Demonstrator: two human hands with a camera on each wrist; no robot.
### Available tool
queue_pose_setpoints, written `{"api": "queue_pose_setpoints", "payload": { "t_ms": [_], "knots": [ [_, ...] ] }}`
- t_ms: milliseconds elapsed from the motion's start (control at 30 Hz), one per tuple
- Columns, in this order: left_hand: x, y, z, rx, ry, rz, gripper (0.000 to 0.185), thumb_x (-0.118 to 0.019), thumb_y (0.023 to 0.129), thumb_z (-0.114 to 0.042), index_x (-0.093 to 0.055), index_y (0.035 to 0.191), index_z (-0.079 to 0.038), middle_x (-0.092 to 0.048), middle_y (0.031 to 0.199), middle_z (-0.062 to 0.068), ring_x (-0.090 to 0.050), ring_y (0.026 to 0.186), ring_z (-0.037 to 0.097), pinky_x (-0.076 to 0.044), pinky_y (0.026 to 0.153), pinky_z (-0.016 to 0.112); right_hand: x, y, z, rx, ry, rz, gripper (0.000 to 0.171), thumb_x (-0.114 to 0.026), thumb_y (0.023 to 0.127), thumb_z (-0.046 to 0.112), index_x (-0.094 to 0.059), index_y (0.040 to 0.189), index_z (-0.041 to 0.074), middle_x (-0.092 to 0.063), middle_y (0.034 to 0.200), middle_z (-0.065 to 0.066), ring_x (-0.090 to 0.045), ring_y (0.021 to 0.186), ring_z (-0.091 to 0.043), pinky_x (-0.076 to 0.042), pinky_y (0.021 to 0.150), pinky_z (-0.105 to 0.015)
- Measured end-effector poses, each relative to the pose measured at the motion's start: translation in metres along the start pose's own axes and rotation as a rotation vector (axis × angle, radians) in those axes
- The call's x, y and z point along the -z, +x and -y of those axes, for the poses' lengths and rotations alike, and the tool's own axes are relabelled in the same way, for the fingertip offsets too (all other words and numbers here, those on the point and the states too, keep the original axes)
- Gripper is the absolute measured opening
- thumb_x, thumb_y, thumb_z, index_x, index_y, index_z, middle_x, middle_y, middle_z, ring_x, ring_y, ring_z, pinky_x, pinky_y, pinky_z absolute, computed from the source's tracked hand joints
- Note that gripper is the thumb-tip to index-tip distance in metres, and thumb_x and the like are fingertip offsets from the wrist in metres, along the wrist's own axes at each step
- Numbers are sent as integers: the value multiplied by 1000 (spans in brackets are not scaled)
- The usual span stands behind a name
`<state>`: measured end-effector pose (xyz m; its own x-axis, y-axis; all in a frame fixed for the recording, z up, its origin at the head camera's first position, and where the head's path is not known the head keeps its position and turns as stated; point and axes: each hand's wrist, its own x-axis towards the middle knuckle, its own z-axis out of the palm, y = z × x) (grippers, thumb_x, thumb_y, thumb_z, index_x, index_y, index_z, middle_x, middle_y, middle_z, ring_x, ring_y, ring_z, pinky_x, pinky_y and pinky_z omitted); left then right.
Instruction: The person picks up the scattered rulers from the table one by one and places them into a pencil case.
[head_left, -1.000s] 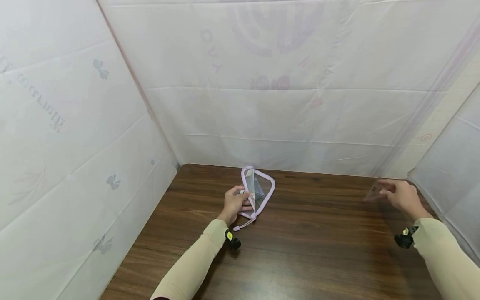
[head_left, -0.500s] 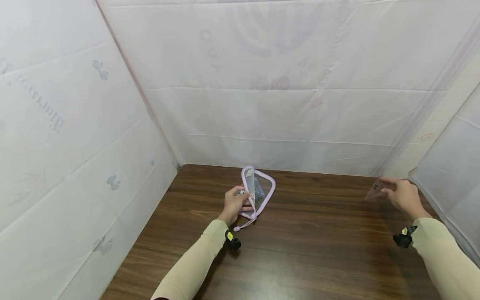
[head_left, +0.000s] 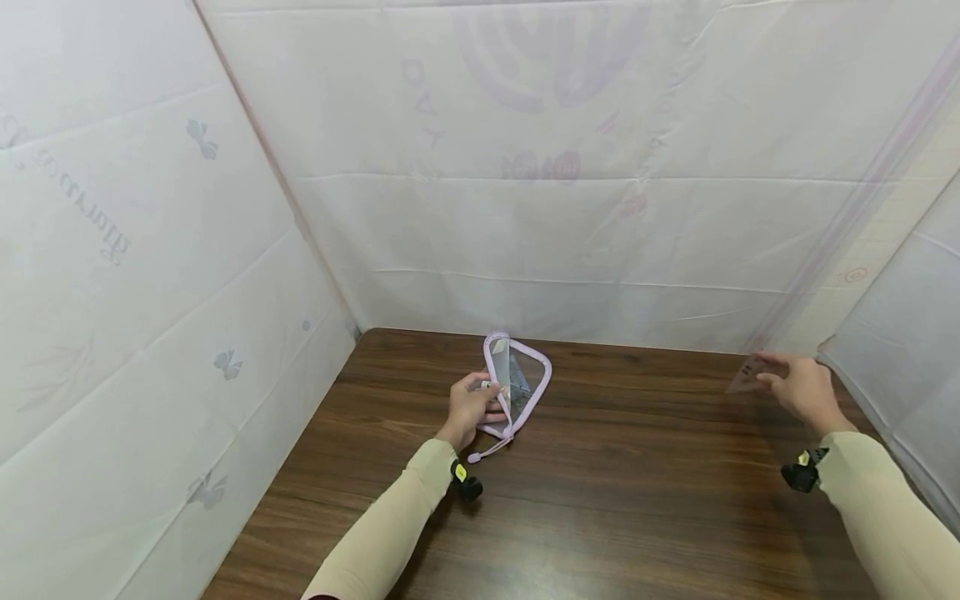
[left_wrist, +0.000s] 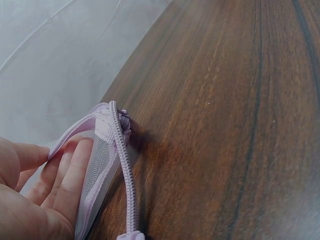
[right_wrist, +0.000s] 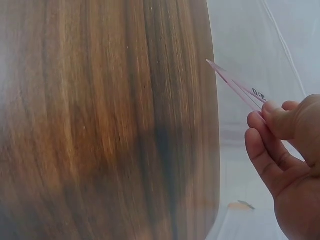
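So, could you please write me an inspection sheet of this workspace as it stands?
Surface: dark wood-grain table, bare apart from the pouch.
Job's things: clear zip pouch with lilac trim, propped on the table, zipper edge by the fingers; thin clear pinkish set square, held off the table.
Clutter: nothing seen.
Hands: left hand grips the pouch's edge; right hand pinches the set square at the far right.
Cables: nothing seen; a small black wrist camera on each sleeve.
Surroundings: white printed sheeting walls in the table on three sides.
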<state>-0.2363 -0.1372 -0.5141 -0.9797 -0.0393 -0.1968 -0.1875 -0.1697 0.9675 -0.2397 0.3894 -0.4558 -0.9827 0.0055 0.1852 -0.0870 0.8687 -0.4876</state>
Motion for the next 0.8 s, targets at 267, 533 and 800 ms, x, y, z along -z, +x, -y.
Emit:
{"api": "queue_pose_setpoints", "payload": {
  "t_ms": [267, 533, 800],
  "knots": [
    [-1, 2, 2, 0, -19, -15, 29, -65, 98, 0, -57, 126, 6, -75, 96, 21, -74, 69, 21, -66, 65, 43, -3, 4, 10, 14, -2, -12, 42, -69, 97, 8, -58, 134, -8, -51, 131, -45, -50, 86, -42, -43, 67, -53],
    [0, 2, 1, 9, -17, -4, 31, -66, 98, -1, -56, 127, 6, -75, 97, 22, -74, 69, 22, -66, 68, 47, -7, 7, 15, -4, 25, -3, 43, -69, 97, 7, -58, 136, -7, -51, 133, -43, -52, 104, -53, -46, 76, -64],
    [0, 1, 2, 12, -4, -26, 28, -67, 98, -2, -59, 124, 4, -76, 92, 17, -73, 67, 20, -66, 66, 44, -12, 10, 19, -2, 26, -14, 42, -70, 97, 9, -59, 135, -6, -57, 128, -41, -48, 88, -42, -42, 69, -51]
  ]
}}
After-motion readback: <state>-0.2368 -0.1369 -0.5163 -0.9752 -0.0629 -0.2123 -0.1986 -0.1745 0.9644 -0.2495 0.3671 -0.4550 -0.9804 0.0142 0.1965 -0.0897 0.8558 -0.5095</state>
